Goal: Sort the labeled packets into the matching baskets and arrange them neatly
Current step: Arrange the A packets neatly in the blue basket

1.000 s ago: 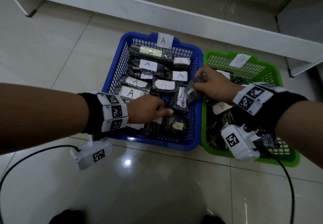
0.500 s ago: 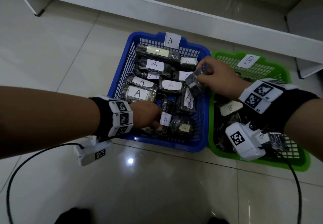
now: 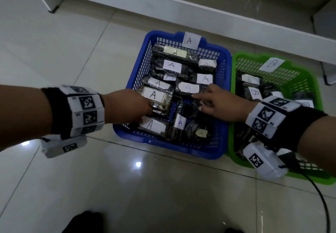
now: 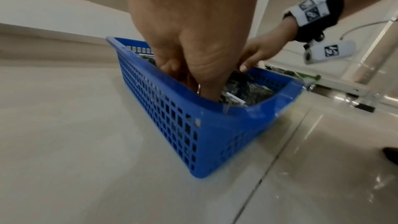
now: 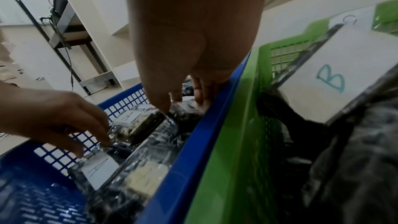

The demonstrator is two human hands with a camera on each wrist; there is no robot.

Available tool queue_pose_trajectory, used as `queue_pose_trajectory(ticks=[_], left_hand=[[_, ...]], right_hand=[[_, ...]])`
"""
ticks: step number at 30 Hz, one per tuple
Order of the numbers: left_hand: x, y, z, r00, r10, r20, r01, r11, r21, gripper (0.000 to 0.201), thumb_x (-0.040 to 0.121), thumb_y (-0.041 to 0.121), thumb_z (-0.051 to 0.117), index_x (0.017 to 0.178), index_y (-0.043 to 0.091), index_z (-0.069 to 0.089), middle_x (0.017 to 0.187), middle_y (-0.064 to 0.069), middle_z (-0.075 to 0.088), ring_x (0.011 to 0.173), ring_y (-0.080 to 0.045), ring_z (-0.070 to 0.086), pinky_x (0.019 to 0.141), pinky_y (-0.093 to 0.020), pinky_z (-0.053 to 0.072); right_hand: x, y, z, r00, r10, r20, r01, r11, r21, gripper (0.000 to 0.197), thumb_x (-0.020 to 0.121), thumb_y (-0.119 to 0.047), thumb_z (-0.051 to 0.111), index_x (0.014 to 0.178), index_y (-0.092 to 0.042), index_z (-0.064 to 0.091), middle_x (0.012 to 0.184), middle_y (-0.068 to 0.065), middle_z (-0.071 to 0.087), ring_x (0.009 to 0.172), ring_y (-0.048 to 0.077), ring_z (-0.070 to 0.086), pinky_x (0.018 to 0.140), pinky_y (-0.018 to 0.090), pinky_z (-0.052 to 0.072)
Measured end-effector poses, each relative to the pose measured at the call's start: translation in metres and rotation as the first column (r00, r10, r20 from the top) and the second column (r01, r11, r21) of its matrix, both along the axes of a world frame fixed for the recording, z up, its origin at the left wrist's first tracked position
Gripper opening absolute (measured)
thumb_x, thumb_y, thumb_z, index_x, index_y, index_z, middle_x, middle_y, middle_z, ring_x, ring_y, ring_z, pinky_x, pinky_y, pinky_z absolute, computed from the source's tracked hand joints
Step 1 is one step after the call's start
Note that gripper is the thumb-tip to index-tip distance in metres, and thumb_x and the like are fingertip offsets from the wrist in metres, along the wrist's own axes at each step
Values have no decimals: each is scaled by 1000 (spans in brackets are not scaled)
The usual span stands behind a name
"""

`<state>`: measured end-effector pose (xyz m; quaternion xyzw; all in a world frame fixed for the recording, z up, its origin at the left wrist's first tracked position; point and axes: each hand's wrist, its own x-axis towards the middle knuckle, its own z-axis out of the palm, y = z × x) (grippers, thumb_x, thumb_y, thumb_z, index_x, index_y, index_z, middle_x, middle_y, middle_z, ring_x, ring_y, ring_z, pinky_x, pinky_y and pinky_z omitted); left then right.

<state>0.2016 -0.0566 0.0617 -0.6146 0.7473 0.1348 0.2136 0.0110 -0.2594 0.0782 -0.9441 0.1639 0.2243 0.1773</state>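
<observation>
The blue basket [image 3: 163,142], tagged A [image 3: 190,40], holds several dark packets with A labels. Right of it, the green basket [image 3: 234,105], tagged B [image 3: 271,64], holds B packets. My left hand [image 3: 150,110] reaches into the blue basket and its curled fingers pinch the near end of a clear-wrapped A packet [image 3: 154,96]. The right wrist view shows those left fingertips [image 5: 107,140] on that packet [image 5: 131,118]. My right hand [image 3: 198,102] lies over the basket's middle, fingers straight, thumb and index touching a dark packet [image 3: 192,105].
A white shelf base [image 3: 181,9] runs behind both baskets. The right wrist camera's black cable [image 3: 320,196] trails over the tiled floor [image 3: 109,187] at the right. Dark shoe tips [image 3: 83,222] show at the bottom edge. Another A packet [image 3: 151,123] lies by the front-left wall.
My right hand carried a dark packet from the blue basket's right rim down into its middle and let its grip go. My left hand moved from the front packets up to the clear-wrapped A packet.
</observation>
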Motion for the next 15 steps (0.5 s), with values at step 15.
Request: queue_pose_trajectory(ticks=[15], left_hand=[[-5, -19, 5, 990, -37, -138, -3, 960, -279, 26, 94, 31, 41, 104, 17, 60, 96, 0, 62, 82, -19, 60, 64, -30, 49]], right_hand=[[0, 5, -17, 997, 6, 80, 1, 997, -82, 52, 89, -40, 58, 138, -27, 45, 114, 2, 35, 111, 21, 38, 97, 31, 38]])
